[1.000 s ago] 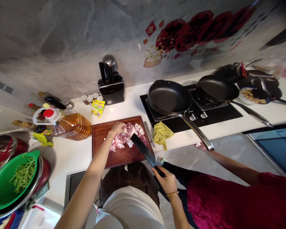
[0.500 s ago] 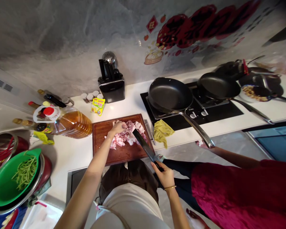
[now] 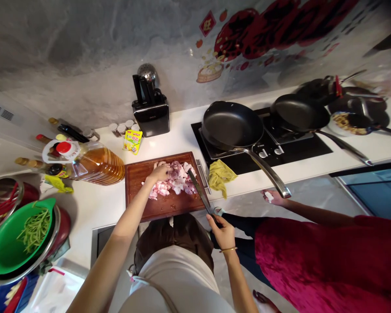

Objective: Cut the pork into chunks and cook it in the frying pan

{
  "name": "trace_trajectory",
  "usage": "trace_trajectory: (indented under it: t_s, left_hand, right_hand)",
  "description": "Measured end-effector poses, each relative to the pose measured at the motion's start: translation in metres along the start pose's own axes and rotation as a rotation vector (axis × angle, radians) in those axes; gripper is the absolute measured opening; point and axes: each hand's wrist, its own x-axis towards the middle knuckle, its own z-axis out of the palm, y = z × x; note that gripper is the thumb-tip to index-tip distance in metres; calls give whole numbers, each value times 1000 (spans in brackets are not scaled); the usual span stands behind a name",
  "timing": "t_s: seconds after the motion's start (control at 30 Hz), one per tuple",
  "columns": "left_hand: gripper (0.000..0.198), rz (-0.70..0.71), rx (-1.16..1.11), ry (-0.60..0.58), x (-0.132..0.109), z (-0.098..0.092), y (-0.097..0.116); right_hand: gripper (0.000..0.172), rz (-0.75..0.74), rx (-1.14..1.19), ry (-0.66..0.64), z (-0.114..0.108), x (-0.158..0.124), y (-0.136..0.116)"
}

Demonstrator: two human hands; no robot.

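Left hand [image 3: 159, 172]: here it is, just left of centre, set down on the chopped meat [image 3: 177, 182]; the fingers bend over the pieces, though whether they're clamped on one I cannot tell.
Right hand [image 3: 224, 233]: lower down, right of centre, fingers wrapped round the black handle of the knife [image 3: 200, 194], a gold bracelet [image 3: 228, 249] at my wrist.
Blade: slanting up and left over the board's right side, its far end right at the edge of the meat.
Meat: a pink and white heap of pieces, mid-frame, on the brown cutting board [image 3: 135, 178].
Bench [image 3: 179, 141]: white, running across the frame; the oil jug [image 3: 99, 165] stands left of the board, the yellow packet [image 3: 133, 141] and black knife block [image 3: 152, 119] above it, the yellow cloth [image 3: 220, 176] just to its right.
Stove: upper right of centre, a large black pan [image 3: 233, 124] on it, a second pan [image 3: 299, 113] beside.
Far left: green beans [image 3: 35, 230] in a green colander [image 3: 3, 258].
Co-worker: lower right, in a red top [image 3: 313, 256], one hand [image 3: 275, 198] near the bench edge.
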Motion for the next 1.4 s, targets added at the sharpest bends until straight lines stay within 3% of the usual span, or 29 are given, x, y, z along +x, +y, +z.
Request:
trace_trajectory:
  t_s: [0.1, 0.2, 0.5, 0.6, 0.67, 0.73, 0.87, 0.97, 1.07, 1.17, 1.4]
  left_hand:
    - [32, 0, 32, 7, -9, 3, 0]
    - [30, -21, 52, 102, -18, 8, 2]
    - [16, -89, 385, 288, -32, 28, 25]
    - [14, -137, 354, 354, -34, 30, 35]
    - [13, -95, 294, 387, -33, 37, 47]
    - [14, 4, 264, 356, -31, 49, 64]
    - [25, 121, 356, 139, -26, 83, 91]
    - [42, 153, 443, 53, -26, 101, 96]
    - [58, 273, 513, -16, -25, 109, 94]
    - [49, 330, 599, -104, -19, 119, 96]
    - [35, 262, 653, -146, 4, 136, 110]
  right_hand:
    - [47, 18, 36, 7, 1, 1, -1]
    - [49, 35, 63, 23, 0, 3, -4]
    - [45, 136, 162, -8, -4, 4, -1]
    - [43, 148, 200, 7, -5, 4, 2]
    - [42, 157, 224, 15, -5, 4, 5]
    - [42, 173, 242, 26, -5, 4, 8]
    - [42, 185, 236, 40, -9, 4, 10]
    - [43, 170, 222, 42, -14, 3, 9]
    - [44, 178, 214, 48, -17, 1, 11]
    - [45, 191, 199, 56, -18, 0, 15]
    - [53, 162, 180, 43, -19, 1, 23]
